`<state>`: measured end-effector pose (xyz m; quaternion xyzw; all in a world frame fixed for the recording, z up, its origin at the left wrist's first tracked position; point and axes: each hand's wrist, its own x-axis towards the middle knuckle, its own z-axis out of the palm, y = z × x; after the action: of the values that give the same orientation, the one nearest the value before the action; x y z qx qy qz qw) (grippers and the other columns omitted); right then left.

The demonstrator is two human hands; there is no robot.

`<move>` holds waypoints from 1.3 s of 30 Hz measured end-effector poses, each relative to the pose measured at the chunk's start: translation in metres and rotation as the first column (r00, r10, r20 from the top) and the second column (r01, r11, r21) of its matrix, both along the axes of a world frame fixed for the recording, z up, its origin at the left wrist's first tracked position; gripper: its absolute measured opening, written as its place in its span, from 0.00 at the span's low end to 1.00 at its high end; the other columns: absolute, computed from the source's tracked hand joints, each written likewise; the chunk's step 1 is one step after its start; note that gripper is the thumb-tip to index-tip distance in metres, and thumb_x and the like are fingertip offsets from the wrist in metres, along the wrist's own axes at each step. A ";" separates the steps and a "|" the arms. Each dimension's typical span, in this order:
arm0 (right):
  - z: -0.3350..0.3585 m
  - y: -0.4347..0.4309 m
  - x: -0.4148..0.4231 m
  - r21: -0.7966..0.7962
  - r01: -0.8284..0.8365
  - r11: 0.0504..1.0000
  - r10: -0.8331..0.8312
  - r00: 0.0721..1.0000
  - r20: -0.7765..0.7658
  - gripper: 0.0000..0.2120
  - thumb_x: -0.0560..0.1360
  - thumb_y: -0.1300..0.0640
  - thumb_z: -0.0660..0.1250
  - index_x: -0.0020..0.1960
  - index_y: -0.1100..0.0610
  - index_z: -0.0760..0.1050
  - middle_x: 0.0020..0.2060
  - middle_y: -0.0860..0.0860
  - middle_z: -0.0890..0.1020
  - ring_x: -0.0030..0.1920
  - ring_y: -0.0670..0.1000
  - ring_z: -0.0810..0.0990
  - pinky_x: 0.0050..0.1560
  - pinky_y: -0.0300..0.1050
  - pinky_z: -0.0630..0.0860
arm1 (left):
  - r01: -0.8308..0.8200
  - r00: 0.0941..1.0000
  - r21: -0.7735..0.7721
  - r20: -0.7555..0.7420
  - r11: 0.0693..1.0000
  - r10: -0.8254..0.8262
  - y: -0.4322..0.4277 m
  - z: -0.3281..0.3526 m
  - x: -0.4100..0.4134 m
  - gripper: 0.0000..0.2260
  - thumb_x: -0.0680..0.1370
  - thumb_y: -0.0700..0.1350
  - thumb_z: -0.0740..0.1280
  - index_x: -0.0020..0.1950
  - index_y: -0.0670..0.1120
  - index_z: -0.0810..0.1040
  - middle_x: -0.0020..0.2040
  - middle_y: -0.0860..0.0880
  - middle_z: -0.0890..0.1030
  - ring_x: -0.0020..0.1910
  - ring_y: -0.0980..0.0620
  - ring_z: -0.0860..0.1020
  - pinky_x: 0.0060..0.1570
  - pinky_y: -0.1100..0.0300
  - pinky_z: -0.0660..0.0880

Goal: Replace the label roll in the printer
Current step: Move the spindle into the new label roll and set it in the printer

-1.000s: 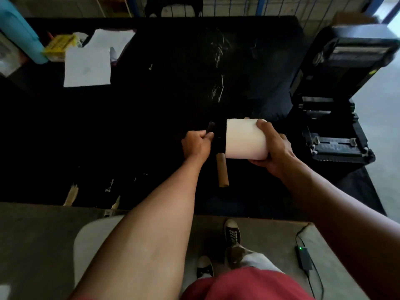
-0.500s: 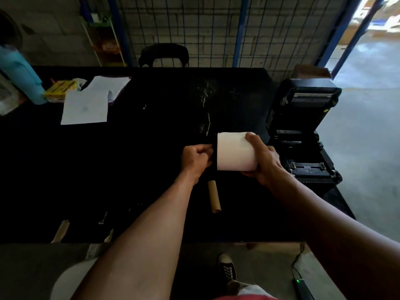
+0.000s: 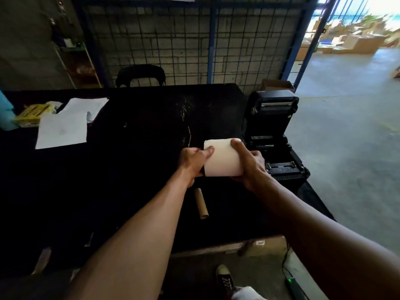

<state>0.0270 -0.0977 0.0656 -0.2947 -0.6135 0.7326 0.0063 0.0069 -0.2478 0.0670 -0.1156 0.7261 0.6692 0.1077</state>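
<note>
A white label roll [image 3: 221,160] is held above the black table [image 3: 134,161], just left of the printer. My left hand [image 3: 193,162] grips its left end, thumb laid on top. My right hand [image 3: 249,163] wraps around its right end. The black label printer [image 3: 273,135] stands at the table's right edge with its lid raised and its bay showing. An empty brown cardboard core [image 3: 200,203] lies on the table below the roll, between my forearms.
White paper sheets [image 3: 65,126] and a yellow box [image 3: 32,113] lie at the table's far left. A black chair back [image 3: 140,75] stands behind the table before a wire-mesh wall. A power adapter with a green light [image 3: 291,281] lies on the floor at lower right.
My left hand has slid in against the roll's left end, covering the black part it held. The head camera tilted up, showing more wall and doorway. The cardboard core has stayed on the table.
</note>
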 end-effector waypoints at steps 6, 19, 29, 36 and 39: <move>0.007 0.033 0.003 0.027 0.082 0.996 -0.081 0.995 -0.052 0.35 0.65 0.41 0.78 0.61 0.58 0.69 0.53 0.56 0.79 0.48 0.55 0.82 0.33 0.50 0.81 | 0.065 0.998 0.015 0.022 0.998 -0.065 0.041 0.009 -0.003 0.12 0.79 0.51 0.66 0.53 0.42 0.79 0.49 0.46 0.80 0.46 0.46 0.80 0.48 0.46 0.81; 0.007 0.147 -0.034 0.019 0.101 0.995 -0.099 0.992 -0.077 0.34 0.64 0.38 0.78 0.59 0.58 0.70 0.54 0.59 0.80 0.50 0.60 0.83 0.43 0.61 0.84 | -0.041 0.998 0.280 -0.036 0.959 0.053 0.164 0.002 -0.030 0.16 0.78 0.52 0.67 0.60 0.43 0.73 0.51 0.47 0.77 0.51 0.46 0.78 0.52 0.40 0.79; 0.007 0.264 -0.099 0.107 -0.315 0.943 0.309 0.948 0.073 0.37 0.69 0.35 0.72 0.68 0.56 0.67 0.48 0.55 0.76 0.41 0.52 0.75 0.35 0.45 0.75 | -0.246 0.968 0.199 0.004 0.949 0.250 0.252 -0.008 -0.079 0.16 0.77 0.55 0.68 0.56 0.44 0.75 0.51 0.46 0.78 0.49 0.46 0.79 0.46 0.43 0.81; 0.005 0.295 -0.138 0.115 -0.371 0.921 0.366 0.928 0.067 0.31 0.70 0.46 0.77 0.64 0.64 0.72 0.52 0.59 0.81 0.58 0.62 0.83 0.60 0.63 0.79 | -0.324 0.945 0.139 0.011 0.936 0.326 0.281 -0.014 -0.096 0.16 0.77 0.55 0.68 0.57 0.44 0.74 0.51 0.48 0.77 0.49 0.48 0.78 0.46 0.44 0.82; -0.003 0.297 -0.150 0.145 -0.368 0.918 0.362 0.930 0.068 0.31 0.69 0.46 0.78 0.62 0.66 0.75 0.49 0.58 0.82 0.50 0.60 0.86 0.54 0.57 0.83 | -0.331 0.943 0.122 0.020 0.936 0.331 0.283 -0.019 -0.104 0.17 0.77 0.55 0.68 0.58 0.44 0.74 0.53 0.47 0.77 0.50 0.47 0.78 0.47 0.43 0.81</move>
<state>-0.1226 0.1990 0.0624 -0.1882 -0.7129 0.6648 -0.1197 -0.0976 0.0352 0.0481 -0.2291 0.6535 0.7214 0.0003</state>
